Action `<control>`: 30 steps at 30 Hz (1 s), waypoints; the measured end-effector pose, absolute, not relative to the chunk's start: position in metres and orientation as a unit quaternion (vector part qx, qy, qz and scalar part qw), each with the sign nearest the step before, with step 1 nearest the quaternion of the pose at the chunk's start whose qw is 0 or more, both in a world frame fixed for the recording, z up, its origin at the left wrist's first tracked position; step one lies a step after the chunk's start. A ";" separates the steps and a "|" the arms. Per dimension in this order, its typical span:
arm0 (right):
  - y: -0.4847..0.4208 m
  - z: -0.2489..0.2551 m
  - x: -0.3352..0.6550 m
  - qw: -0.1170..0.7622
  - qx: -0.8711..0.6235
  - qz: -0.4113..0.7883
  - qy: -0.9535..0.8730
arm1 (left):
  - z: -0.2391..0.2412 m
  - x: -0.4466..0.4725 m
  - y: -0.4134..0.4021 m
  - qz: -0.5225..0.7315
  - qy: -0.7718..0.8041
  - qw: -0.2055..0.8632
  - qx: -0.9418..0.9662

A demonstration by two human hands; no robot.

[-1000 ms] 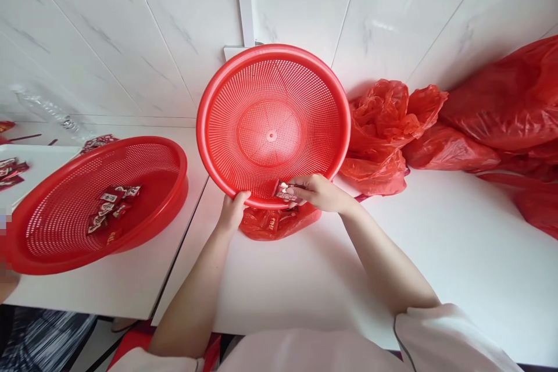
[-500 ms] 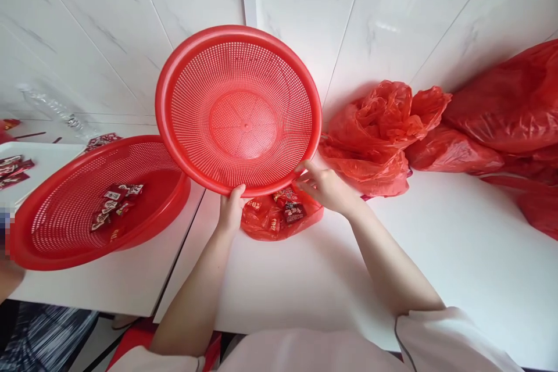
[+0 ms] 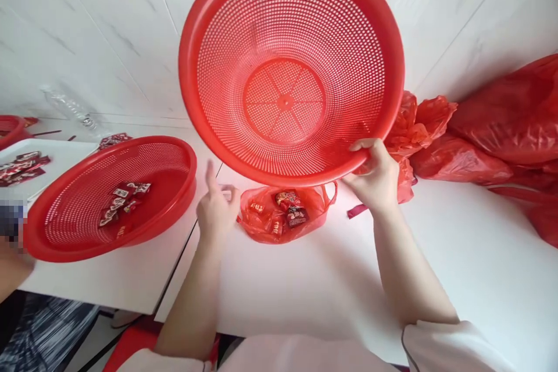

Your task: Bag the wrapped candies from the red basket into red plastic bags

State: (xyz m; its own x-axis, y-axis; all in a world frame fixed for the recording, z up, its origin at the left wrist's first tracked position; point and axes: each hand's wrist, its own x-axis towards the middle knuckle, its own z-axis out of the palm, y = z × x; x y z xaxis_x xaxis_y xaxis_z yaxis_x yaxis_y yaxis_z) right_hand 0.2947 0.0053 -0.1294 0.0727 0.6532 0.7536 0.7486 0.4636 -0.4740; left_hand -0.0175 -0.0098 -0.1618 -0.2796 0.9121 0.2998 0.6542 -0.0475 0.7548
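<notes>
My right hand (image 3: 377,177) grips the lower right rim of a large empty red perforated basket (image 3: 290,67), held up tilted in front of the tiled wall. Under the basket's lower edge, my left hand (image 3: 217,209) hovers with its fingers loosely spread and nothing in them. Just right of that hand, a small open red plastic bag (image 3: 265,224) lies on the white table with several red candy packets (image 3: 291,208) in it.
A second red basket (image 3: 70,238) with several packets stands on the left table. More packets lie on a white tray (image 3: 56,154) at far left. Crumpled red plastic bags (image 3: 492,128) pile along the wall at right. Another person's hand (image 3: 11,258) shows at the left edge.
The basket has risen and shifted right and now hangs from my right hand alone. My left hand has let go of its rim and dropped below it.
</notes>
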 end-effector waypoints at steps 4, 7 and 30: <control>0.002 -0.124 0.304 0.543 -0.523 -0.046 -0.655 | -0.152 -0.036 -0.009 0.247 0.826 0.024 0.506; 0.001 -0.121 0.308 0.550 -0.527 -0.054 -0.646 | -0.151 -0.043 -0.007 0.197 0.846 0.020 0.495; 0.000 -0.115 0.324 0.620 -0.488 -0.058 -0.612 | -0.202 -0.030 0.021 0.370 0.709 -0.008 0.601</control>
State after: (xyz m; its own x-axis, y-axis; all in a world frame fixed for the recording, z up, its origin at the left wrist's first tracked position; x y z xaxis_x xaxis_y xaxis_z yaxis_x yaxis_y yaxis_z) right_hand 0.3240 0.0005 -0.1152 0.2447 0.5247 0.8154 0.6684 0.5179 -0.5338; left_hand -0.0301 0.0210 -0.2020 -0.2784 0.8457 0.4553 0.8571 0.0048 0.5151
